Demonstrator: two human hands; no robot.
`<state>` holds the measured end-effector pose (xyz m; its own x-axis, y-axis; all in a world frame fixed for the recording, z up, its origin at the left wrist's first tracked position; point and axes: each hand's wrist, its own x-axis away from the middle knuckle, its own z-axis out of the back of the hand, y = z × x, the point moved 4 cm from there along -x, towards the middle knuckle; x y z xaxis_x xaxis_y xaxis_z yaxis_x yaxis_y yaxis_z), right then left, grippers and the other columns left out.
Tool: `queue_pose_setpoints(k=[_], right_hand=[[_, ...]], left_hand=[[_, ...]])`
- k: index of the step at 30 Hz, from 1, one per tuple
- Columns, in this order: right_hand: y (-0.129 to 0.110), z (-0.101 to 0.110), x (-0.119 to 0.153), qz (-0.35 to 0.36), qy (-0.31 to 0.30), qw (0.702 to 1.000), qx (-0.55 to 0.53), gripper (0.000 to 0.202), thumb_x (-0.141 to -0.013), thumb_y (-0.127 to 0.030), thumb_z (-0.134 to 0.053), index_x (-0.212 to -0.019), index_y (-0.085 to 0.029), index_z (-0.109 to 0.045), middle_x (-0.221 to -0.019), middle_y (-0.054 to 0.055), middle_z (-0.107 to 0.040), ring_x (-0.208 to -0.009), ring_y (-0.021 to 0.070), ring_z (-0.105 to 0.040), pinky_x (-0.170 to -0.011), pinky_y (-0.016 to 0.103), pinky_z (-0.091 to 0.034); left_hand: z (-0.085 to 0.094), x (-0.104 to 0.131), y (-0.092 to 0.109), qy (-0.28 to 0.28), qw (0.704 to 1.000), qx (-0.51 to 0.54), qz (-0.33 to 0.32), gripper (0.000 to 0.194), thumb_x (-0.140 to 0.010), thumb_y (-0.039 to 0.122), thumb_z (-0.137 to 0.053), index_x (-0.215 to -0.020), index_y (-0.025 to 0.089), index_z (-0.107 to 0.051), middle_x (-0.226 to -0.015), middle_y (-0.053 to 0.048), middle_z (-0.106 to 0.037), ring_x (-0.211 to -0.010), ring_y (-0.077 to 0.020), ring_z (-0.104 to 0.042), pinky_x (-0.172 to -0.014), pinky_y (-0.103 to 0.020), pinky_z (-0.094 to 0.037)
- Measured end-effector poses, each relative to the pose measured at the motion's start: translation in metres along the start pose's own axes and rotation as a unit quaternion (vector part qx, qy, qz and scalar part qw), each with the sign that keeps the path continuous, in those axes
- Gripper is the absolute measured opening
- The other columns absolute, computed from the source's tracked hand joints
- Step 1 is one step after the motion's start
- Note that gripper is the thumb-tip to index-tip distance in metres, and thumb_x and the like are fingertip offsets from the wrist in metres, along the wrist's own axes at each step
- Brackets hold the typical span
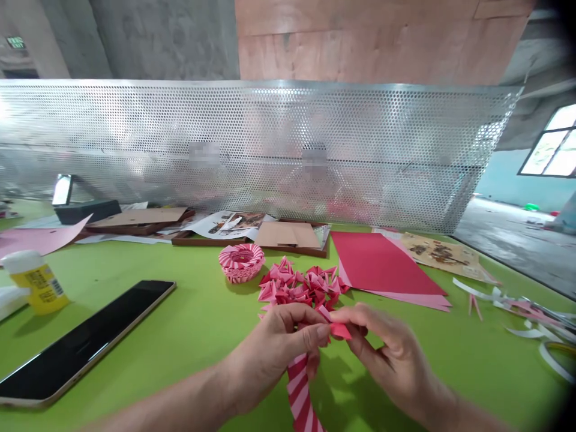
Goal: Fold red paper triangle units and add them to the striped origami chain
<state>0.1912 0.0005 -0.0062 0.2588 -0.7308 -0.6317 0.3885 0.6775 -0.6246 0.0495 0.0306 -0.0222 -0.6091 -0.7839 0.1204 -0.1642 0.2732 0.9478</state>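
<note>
My left hand (288,336) is closed on a striped strip of interlocked folded paper (300,390), pink and red, which hangs down below the fingers. Pinched between the fingertips of my right hand (387,348) is a small red folded paper piece (341,330), touching the strip's upper end; my fingers partly hide where they meet. Just beyond my hands lies a pile of folded paper pieces (301,285) in red and pink. Left of that pile sits a round woven-looking paper ring (242,262) with pink and red stripes.
Red and pink paper sheets (387,261) lie behind my right hand. A tablet (90,342) and a glue bottle (38,283) are at left. Paper scraps (531,321) lie at right. Frames and cardboard (290,235) line the perforated metal screen (270,144) at the back.
</note>
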Motion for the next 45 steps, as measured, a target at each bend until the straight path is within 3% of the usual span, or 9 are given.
queue_pose_setpoints(k=[4, 9, 14, 18, 24, 32, 38, 45], right_hand=[[0.0019, -0.0013, 0.0007, -0.017, -0.002, 1.000, 0.014, 0.024, -0.083, -0.014, -0.055, -0.104, -0.026, -0.058, -0.087, 0.001, -0.065, -0.072, 0.0162, -0.060, -0.065, 0.022, -0.046], [0.0029, -0.0037, -0.0014, -0.057, -0.017, 0.998, -0.022, 0.008, -0.085, -0.021, -0.055, -0.088, -0.022, -0.062, -0.074, 0.000, -0.063, -0.061, 0.0143, -0.057, -0.054, 0.019, -0.044], [-0.0018, -0.0028, -0.0004, -0.069, -0.009, 0.997, -0.031, 0.014, -0.088, -0.023, -0.049, -0.089, -0.021, -0.063, -0.070, -0.001, -0.061, -0.058, 0.0136, -0.054, -0.053, 0.019, -0.042], [-0.0031, 0.0015, 0.0009, -0.087, 0.015, 0.995, -0.044, 0.020, -0.091, -0.027, -0.043, -0.093, -0.022, -0.062, -0.064, -0.002, -0.057, -0.058, 0.0139, -0.052, -0.052, 0.020, -0.041], [-0.0014, -0.0018, -0.0023, -0.094, -0.014, 0.994, -0.048, 0.011, -0.085, -0.026, -0.053, -0.082, -0.018, -0.060, -0.066, -0.001, -0.056, -0.059, 0.0134, -0.049, -0.053, 0.020, -0.039], [0.0010, -0.0022, -0.0016, -0.097, 0.000, 0.995, -0.029, 0.016, -0.086, -0.024, -0.048, -0.074, -0.018, -0.055, -0.060, -0.003, -0.050, -0.054, 0.0121, -0.043, -0.049, 0.020, -0.035], [-0.0030, -0.0025, -0.0005, -0.070, -0.029, 0.995, -0.061, 0.015, -0.087, -0.024, -0.050, -0.076, -0.019, -0.057, -0.062, -0.002, -0.052, -0.055, 0.0122, -0.046, -0.049, 0.020, -0.036], [0.0004, 0.0033, 0.0010, -0.067, 0.027, 0.995, -0.062, 0.013, -0.089, -0.022, -0.048, -0.097, -0.024, -0.058, -0.078, -0.001, -0.057, -0.066, 0.0136, -0.051, -0.057, 0.022, -0.041]], left_hand=[[-0.0013, -0.0008, 0.0010, 0.012, 1.000, -0.001, -0.014, 0.015, -0.067, 0.022, -0.071, -0.072, 0.010, -0.063, -0.053, 0.003, -0.054, -0.042, -0.0043, -0.046, -0.041, -0.015, -0.039], [0.0008, -0.0013, -0.0014, 0.026, 0.999, -0.010, -0.021, 0.015, -0.066, 0.022, -0.072, -0.072, 0.011, -0.062, -0.052, 0.004, -0.053, -0.040, -0.0038, -0.045, -0.040, -0.015, -0.038], [0.0041, -0.0009, -0.0026, 0.029, 0.998, -0.045, -0.014, 0.014, -0.071, 0.024, -0.068, -0.072, 0.012, -0.062, -0.048, 0.005, -0.050, -0.038, -0.0033, -0.042, -0.037, -0.014, -0.032], [0.0067, -0.0014, -0.0004, 0.039, 0.997, -0.038, -0.050, 0.013, -0.072, 0.023, -0.068, -0.074, 0.011, -0.064, -0.050, 0.004, -0.051, -0.041, -0.0025, -0.040, -0.039, -0.013, -0.029], [0.0068, -0.0018, 0.0017, 0.052, 0.997, -0.019, -0.053, 0.016, -0.068, 0.025, -0.072, -0.070, 0.011, -0.065, -0.051, 0.004, -0.054, -0.043, -0.0030, -0.042, -0.041, -0.014, -0.030], [0.0075, -0.0028, -0.0012, 0.040, 0.997, 0.001, -0.060, 0.013, -0.069, 0.024, -0.071, -0.078, 0.014, -0.067, -0.056, 0.003, -0.057, -0.048, -0.0039, -0.045, -0.047, -0.015, -0.034], [0.0042, -0.0023, 0.0021, 0.033, 0.997, -0.023, -0.063, 0.016, -0.069, 0.024, -0.071, -0.072, 0.009, -0.067, -0.053, 0.002, -0.054, -0.044, -0.0030, -0.041, -0.043, -0.015, -0.030], [0.0047, -0.0021, 0.0033, 0.000, 0.998, 0.030, -0.057, 0.010, -0.076, 0.021, -0.065, -0.069, 0.013, -0.067, -0.058, 0.002, -0.058, -0.048, -0.0030, -0.048, -0.046, -0.013, -0.035]])
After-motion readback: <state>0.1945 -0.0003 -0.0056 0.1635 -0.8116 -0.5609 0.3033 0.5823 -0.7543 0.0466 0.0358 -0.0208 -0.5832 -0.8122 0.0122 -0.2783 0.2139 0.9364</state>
